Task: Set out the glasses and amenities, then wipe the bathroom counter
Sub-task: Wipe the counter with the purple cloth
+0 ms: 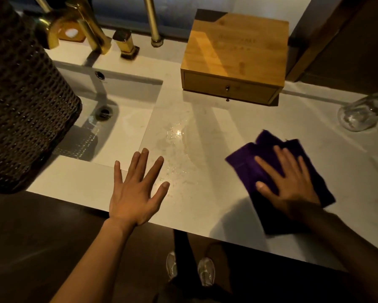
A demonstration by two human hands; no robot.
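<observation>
A folded purple cloth (260, 158) lies flat on the white counter (205, 119), at the right near the front edge. My right hand (290, 186) presses down on it with fingers spread. My left hand (137, 191) rests flat and empty on the counter beside the sink, fingers apart. Water droplets (175, 134) glisten on the counter between sink and cloth. Two clear glasses (360, 112) stand at the far right. A wooden amenity box (236, 55) with a small drawer sits at the back.
A white rectangular sink (126, 127) with a drain lies at the left, under a gold faucet (83, 25). A dark woven basket (24, 101) looms at the left edge. A gold post (153, 20) rises behind. My shoes show below the counter edge.
</observation>
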